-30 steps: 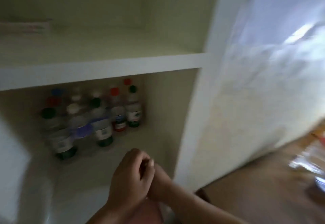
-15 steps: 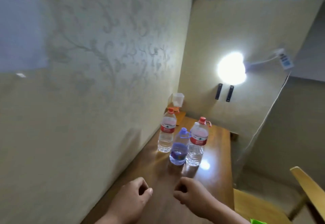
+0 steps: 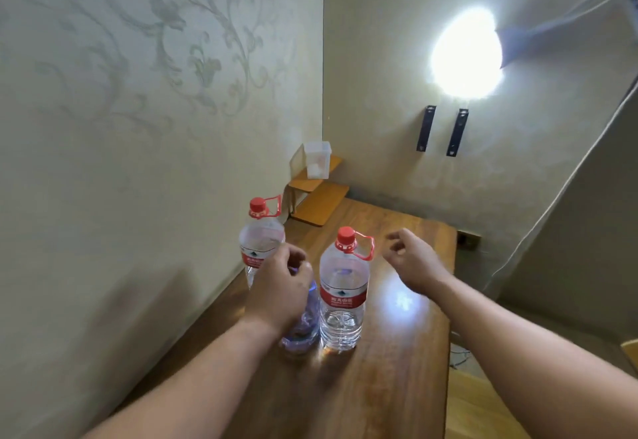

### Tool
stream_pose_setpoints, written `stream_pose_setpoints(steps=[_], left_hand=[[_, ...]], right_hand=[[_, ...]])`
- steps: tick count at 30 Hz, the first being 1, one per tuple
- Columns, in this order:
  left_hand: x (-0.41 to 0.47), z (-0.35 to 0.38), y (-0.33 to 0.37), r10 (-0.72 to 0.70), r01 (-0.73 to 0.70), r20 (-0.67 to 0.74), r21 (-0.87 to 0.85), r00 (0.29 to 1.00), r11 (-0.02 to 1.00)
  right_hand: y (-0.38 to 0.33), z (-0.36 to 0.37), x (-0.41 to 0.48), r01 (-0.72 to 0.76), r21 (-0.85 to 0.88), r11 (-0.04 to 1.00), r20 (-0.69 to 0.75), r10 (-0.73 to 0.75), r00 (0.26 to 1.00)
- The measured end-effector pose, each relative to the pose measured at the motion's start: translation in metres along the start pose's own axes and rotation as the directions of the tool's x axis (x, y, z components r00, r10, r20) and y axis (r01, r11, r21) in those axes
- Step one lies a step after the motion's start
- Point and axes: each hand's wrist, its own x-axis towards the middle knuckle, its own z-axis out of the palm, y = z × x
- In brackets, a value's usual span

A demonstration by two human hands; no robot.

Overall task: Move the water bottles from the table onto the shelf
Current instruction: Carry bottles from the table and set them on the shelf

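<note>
Hovering over the worktop (image 3: 397,369), both your hands are sitting at the pick-up step; no bottle is leaving the wood yet.

- Your left hand (image 3: 279,286) is curling over the top of the purple-tinted bottle (image 3: 303,326) and hiding its cap. I cannot tell whether the fingers are actually gripping it.
- Your right hand (image 3: 414,266) is hanging loosely curled and holding nothing, just right of the near red-capped bottle (image 3: 340,297), close to its red carry loop.
- A second red-capped bottle (image 3: 260,242) is standing beyond your left hand, by the wall.
- All three are standing upright, the purple one just beside the near red-capped one.

Contents: both red-capped bottles are showing clear water with caps on, but the fill level is hard to read. The purple one is mostly covered. Well beyond both hands, a small clear container (image 3: 317,159) is holding something white that I cannot identify.

Next move, in my judgement: closing each hand on a neck or loop, then lifting straight up so the neighbouring bottles are not getting knocked. The shelf is not showing.
</note>
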Motion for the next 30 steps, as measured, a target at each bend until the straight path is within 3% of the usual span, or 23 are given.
stream_pose_setpoints(steps=[4,8,10,17,22,30], left_hand=[[0.020,0.008,-0.001,-0.026,0.029,-0.068,0.048,0.997,0.998],[0.002,0.003,-0.023,-0.039,0.050,-0.088,0.125,0.995,0.991],[-0.007,-0.002,-0.035,-0.026,0.041,-0.092,0.160,0.995,0.986],[-0.030,-0.016,-0.044,-0.033,0.044,-0.060,0.187,0.998,0.981],[-0.054,-0.027,-0.029,-0.008,0.008,-0.001,0.113,1.000,0.994],[-0.164,-0.086,-0.013,0.129,-0.128,0.173,-0.018,0.976,0.992]], right_hand=[[-0.009,0.024,0.061,0.180,-0.090,0.980,0.179,-0.162,0.970],[-0.014,0.045,0.097,0.381,-0.243,0.892,0.414,-0.260,0.872],[-0.012,0.049,0.106,0.442,-0.279,0.852,0.464,-0.283,0.839],[0.009,0.041,0.070,0.347,-0.261,0.901,0.262,-0.280,0.924],[0.013,-0.008,0.007,0.237,-0.298,0.925,0.090,-0.220,0.971],[-0.071,-0.078,-0.167,0.253,-0.371,0.894,0.043,-0.256,0.966]])
